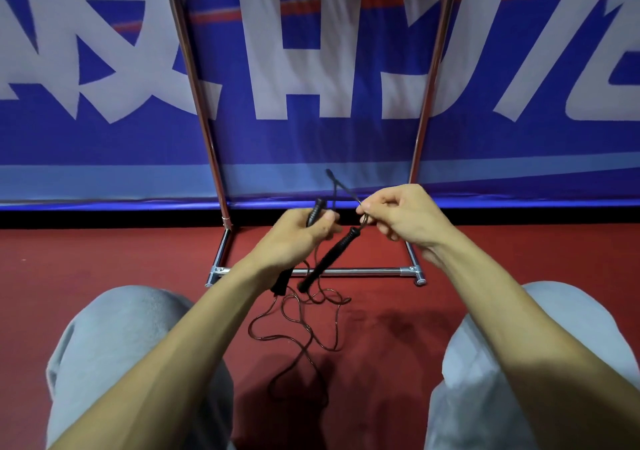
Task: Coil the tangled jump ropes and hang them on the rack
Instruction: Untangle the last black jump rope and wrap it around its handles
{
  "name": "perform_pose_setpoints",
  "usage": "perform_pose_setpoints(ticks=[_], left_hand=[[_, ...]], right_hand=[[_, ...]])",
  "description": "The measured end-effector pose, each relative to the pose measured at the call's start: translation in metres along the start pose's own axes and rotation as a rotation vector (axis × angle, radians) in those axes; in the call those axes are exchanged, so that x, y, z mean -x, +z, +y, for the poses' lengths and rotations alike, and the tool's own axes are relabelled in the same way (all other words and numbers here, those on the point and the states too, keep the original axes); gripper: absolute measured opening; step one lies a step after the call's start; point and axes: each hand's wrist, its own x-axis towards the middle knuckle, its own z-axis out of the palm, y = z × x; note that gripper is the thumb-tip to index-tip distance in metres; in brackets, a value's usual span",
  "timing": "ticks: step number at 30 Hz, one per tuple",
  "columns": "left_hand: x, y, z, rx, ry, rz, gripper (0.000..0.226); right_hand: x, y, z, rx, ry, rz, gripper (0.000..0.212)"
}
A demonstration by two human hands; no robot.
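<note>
Jump rope cord [301, 314] sprawls tangled on the red floor [138, 259] between my knees [114, 328], thin, light and floppy I judge, so the stiff handles are the surer hold: my left hand [294, 238] grips one handle [316, 211], my right hand [398, 214] pinches cord just above the other handle [327, 261], short of the rack [346, 271].

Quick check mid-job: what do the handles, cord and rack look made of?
The handles are matte black and ribbed, probably rubber or plastic. The cord is thin, dark and slightly glossy, likely plastic-coated; its core is not visible. The rack is shiny, mirror-like tubing, apparently chromed or polished metal.
</note>
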Motion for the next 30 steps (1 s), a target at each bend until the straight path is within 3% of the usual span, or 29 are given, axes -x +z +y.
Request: perform_pose_setpoints(ticks=[4,6,10,12,15,19,22,26,30], left_hand=[[0.006,0.006,0.002,-0.138,0.046,-0.158,0.030],[0.007,0.008,0.002,-0.221,0.104,-0.160,0.029],[0.005,0.007,-0.003,-0.624,0.233,-0.075,0.028],[0.005,0.006,-0.005,-0.764,0.274,-0.085,0.031],[0.006,0.007,-0.003,-0.770,0.341,-0.077,0.033],[0.006,0.004,0.002,-0.774,0.397,-0.041,0.025],[0.009,0.001,0.003,-0.786,0.410,-0.050,0.026],[0.012,-0.003,0.006,-0.837,0.437,-0.065,0.023],[0.013,-0.001,0.007,-0.901,0.440,-0.082,0.025]], right_hand=[[0.000,0.000,-0.002,-0.375,0.152,0.013,0.012],[0.002,-0.002,-0.003,-0.418,0.174,0.014,0.012],[-0.001,-0.001,0.004,0.022,0.069,0.165,0.017],[-0.004,0.003,0.006,0.129,-0.019,0.225,0.016],[-0.004,0.009,0.006,0.148,-0.092,0.073,0.025],[-0.008,0.009,0.012,0.339,-0.017,-0.231,0.060],[-0.006,0.003,0.009,0.179,0.021,-0.319,0.057],[-0.002,-0.004,0.001,-0.026,0.061,-0.305,0.057],[0.006,-0.001,-0.008,0.015,0.103,-0.423,0.062]])
